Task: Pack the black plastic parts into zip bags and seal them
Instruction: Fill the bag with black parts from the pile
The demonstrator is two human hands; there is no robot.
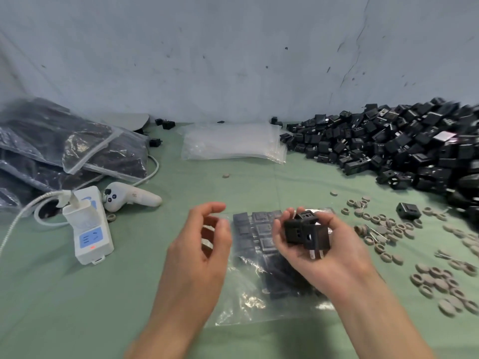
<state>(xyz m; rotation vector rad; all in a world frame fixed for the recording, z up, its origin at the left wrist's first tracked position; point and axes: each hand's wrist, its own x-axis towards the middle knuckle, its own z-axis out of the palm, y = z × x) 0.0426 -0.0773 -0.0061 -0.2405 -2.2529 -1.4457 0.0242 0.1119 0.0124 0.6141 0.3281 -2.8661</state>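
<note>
— What's hard to make out?
— The zip bag [248, 294] at six o'clock lies partly under the right hand [337, 257], so I can't see its mouth. The heap [404, 146] at two o'clock runs off the edge.
— And the hands?
— Apart. The right grips a few black parts [307, 233] over the bag. The left hand [197, 255] is loosely curled and empty.
— Around them?
— Empty bags [233, 142] at twelve, filled bags [59, 146] at ten, grey rings [435, 278] at four, a power strip [88, 229] at nine.

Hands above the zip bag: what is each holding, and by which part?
The right hand holds two or three black plastic parts, fingers curled round their boxy bodies, metal prongs left free. The left hand holds nothing, its fingers loosely curled.
</note>
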